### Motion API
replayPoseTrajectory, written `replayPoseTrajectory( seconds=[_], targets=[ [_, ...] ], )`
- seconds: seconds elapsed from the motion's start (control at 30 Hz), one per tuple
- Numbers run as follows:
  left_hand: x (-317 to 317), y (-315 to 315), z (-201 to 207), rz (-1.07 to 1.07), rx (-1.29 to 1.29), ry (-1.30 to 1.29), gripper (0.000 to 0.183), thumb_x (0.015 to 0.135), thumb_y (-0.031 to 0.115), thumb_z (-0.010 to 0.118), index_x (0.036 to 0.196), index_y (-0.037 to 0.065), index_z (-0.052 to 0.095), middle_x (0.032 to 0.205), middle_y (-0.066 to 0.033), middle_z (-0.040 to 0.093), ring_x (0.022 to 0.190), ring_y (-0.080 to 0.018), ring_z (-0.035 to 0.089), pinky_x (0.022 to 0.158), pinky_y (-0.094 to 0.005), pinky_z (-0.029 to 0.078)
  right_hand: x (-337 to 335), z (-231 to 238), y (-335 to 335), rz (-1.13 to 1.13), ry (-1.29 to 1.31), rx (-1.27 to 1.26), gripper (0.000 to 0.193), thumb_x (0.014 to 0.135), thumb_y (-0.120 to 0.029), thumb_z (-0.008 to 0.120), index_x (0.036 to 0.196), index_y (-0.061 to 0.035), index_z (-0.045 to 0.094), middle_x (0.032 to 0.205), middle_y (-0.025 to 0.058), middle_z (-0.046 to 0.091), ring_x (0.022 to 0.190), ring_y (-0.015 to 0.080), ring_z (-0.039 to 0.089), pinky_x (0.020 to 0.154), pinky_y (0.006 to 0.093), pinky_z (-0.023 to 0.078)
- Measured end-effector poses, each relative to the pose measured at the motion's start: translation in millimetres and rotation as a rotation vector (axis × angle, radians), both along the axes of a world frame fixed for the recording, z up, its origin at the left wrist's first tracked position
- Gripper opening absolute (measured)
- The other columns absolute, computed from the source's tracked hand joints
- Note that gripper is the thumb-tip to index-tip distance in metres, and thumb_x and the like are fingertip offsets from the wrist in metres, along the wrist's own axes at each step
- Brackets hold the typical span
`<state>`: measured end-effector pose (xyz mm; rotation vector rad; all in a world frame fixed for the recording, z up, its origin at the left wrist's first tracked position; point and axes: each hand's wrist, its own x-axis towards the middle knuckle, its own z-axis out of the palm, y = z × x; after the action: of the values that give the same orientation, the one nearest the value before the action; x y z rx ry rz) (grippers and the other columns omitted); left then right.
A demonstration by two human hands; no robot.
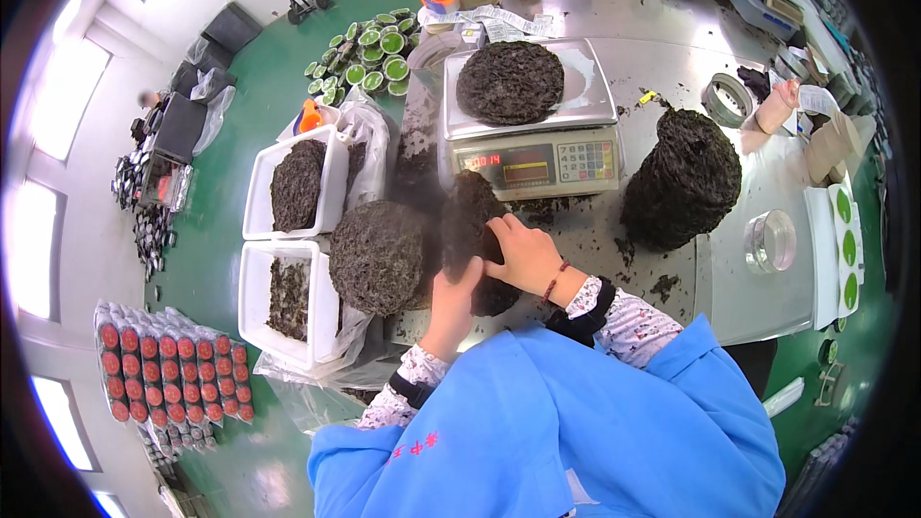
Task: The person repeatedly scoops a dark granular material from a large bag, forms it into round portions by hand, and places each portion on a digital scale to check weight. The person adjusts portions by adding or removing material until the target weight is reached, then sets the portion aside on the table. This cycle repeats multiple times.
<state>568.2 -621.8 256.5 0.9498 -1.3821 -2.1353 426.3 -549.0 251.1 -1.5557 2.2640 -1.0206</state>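
A dark, round cake of dried seaweed (468, 216) stands tilted on edge, slightly blurred, between my two hands. My left hand (454, 305) grips its near edge with the thumb up, and my right hand (524, 257) pinches its right side. Below them part of another dark cake (496, 297) shows, mostly covered. Just left lies a flat round seaweed cake (378, 257), overlapping a white bin's edge. Beyond my hands, a digital scale (585, 190) carries one more round cake (510, 83) on its steel pan. A tall stack of seaweed cakes (683, 180) rises to the right.
Two white plastic bins (251, 312) at the left hold seaweed pieces, with clear plastic bags (369, 129) beside them. Rolls of clear tape (770, 241) and a grey ring (727, 100) lie on the metal table (739, 302). Seaweed crumbs are scattered about. Red-labelled packs (177, 364) stand on the floor.
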Motion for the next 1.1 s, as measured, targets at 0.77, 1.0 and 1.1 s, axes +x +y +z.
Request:
replayPoseTrajectory(
  seconds=[0.77, 1.0, 1.1],
  targets=[
    [-22, -17, 25, -0.052, 0.15, -0.105, 0.024, 0.09, 0.009, 0.059, 0.111, -0.003, 0.059, 0.101, -0.0075, 0.064, 0.087, -0.0155, 0.061, 0.075, -0.0307, 0.051, -19, -2, 2, 0.105, 0.193, -0.011, 0.027, 0.074, -0.014, 0.069, 0.094, -0.0044, 0.054, 0.088, 0.0105, 0.054, 0.069, 0.03, 0.061, 0.059, 0.0385, 0.052],
    [-23, -16, 33, -0.063, 0.17, -0.12, 0.026, 0.091, 0.01, 0.057, 0.114, -0.001, 0.058, 0.105, -0.008, 0.064, 0.089, -0.0177, 0.062, 0.076, -0.0312, 0.052, -18, -10, 3, 0.105, 0.116, -0.075, 0.023, 0.075, -0.011, 0.067, 0.095, -0.0065, 0.057, 0.088, 0.011, 0.054, 0.069, 0.0313, 0.061, 0.06, 0.0395, 0.052],
    [-20, -22, 22, -0.025, 0.232, -0.048, 0.026, 0.091, 0.011, 0.058, 0.115, -0.001, 0.058, 0.106, -0.008, 0.064, 0.09, -0.0187, 0.063, 0.077, -0.0315, 0.052, -21, -20, 1, 0.119, 0.023, -0.152, 0.026, 0.076, -0.011, 0.066, 0.1, -0.008, 0.059, 0.09, 0.0119, 0.055, 0.073, 0.0317, 0.061, 0.064, 0.0401, 0.053]
  ],
)
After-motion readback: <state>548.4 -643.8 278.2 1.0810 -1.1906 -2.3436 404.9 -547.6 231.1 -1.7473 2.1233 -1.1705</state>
